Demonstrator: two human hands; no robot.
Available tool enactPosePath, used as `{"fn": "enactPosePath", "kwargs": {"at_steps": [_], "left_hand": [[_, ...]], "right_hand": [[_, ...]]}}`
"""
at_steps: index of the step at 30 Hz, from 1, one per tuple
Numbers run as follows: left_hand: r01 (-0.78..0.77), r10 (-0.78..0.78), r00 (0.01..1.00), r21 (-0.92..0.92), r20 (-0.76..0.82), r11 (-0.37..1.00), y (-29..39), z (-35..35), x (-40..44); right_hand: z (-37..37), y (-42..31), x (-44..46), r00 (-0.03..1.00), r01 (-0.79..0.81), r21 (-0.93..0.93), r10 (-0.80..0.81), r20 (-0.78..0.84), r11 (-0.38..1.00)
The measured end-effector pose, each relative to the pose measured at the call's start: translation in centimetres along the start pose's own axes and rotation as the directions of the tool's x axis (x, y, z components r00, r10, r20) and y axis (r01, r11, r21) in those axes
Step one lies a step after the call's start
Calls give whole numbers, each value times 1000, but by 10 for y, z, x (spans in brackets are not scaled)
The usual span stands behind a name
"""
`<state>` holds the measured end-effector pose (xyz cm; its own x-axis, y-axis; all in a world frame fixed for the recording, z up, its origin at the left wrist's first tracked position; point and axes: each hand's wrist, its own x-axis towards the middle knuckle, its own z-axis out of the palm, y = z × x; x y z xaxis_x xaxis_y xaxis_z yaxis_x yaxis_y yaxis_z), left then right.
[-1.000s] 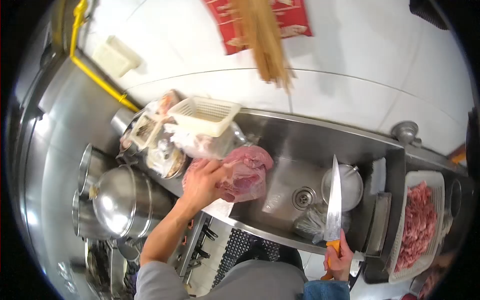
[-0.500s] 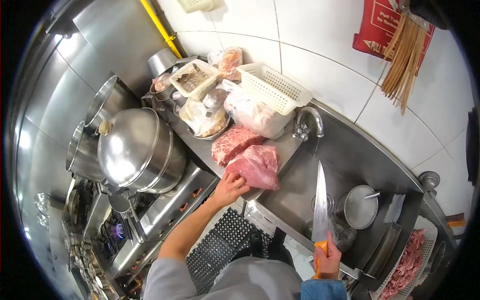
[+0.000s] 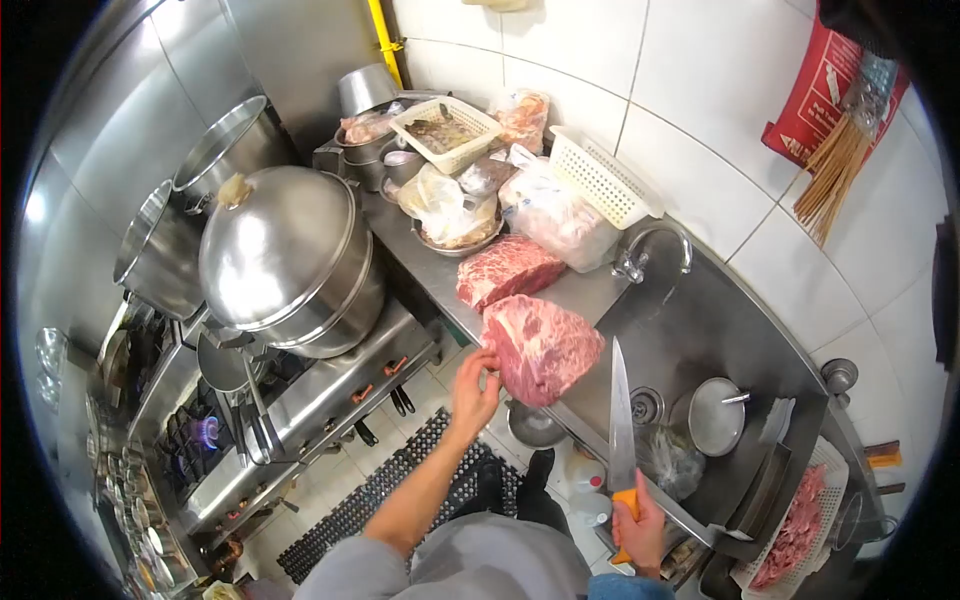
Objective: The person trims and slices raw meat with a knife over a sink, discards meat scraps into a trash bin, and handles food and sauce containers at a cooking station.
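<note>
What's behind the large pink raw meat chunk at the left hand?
Behind the pink meat chunk: a red, marbled raw meat slab on the grey steel counter. Counter surface the chunk hides can't be seen.

Two bare hands are counted, one left hand (image 3: 475,392) and one right hand (image 3: 640,522), along with one knife (image 3: 622,430), two large unwrapped pieces of meat (image 3: 545,348) (image 3: 508,270) and one heap of cut meat (image 3: 795,535). Three white perforated baskets (image 3: 475,148) (image 3: 600,180) (image 3: 833,480) are seen, together with one large lidded pot (image 3: 290,262), two tall open pots (image 3: 255,140) (image 3: 175,270), one lit flame (image 3: 206,432), one curved faucet (image 3: 632,265) and one drain (image 3: 647,405). One yellow pipe (image 3: 385,45), one red wall pouch (image 3: 815,90) and one bundle of thin sticks (image 3: 830,190) are also numbered, while the small vessels (image 3: 150,515) at lower left are too crowded to be counted.
</note>
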<state>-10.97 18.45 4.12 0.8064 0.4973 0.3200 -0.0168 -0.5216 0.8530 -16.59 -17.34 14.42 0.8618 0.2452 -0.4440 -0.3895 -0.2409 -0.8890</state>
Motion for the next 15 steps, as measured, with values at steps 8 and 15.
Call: {"fn": "enactPosePath", "kwargs": {"at_steps": [8,15], "left_hand": [[202,-198,974,22,-113,979,27,27,-9],[460,-456,883,14,-108,888,28,43,-8]], "right_hand": [[30,-6,46,973,227,-158,-220,63,961],[51,-60,100,933,331,-219,-283,221,918]]}}
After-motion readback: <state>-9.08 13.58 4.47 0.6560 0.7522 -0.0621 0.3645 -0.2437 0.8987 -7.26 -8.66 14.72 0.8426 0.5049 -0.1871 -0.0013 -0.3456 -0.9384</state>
